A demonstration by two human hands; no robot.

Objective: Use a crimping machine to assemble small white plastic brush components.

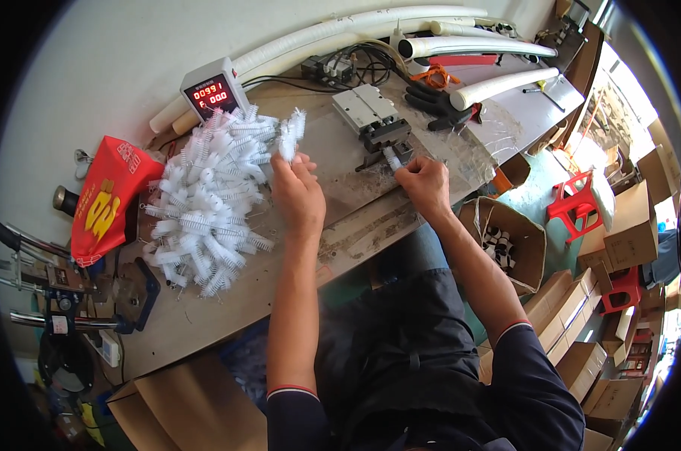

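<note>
L hand [298,188] is curled round a small bunch of white bristle brushes [289,135], held upright just off the R edge of the big brush pile [213,188] on the counter [167,323]. R hand [425,184] has fingertips pinched on one more white brush [391,158], its far end at the dark front of the small clamp-like fixture [378,124]; can't tell if it's seated inside or just touching. So, progress: one pc prob. mid-op at the fixture, a few in L hand, lots in the pile. Whether pile = done or to-do, can't say for sure; pcs there look like complete brushes w/ bristles & wire, so could be finished stock, but that's a guess. No. left also unclear, as no separate second heap of brushes shows on the counter. Readout box w/ red digits [213,86] stands lit behind the pile; black glove [438,109] lies R of the fixture, nr the white tubes [506,86].
</note>
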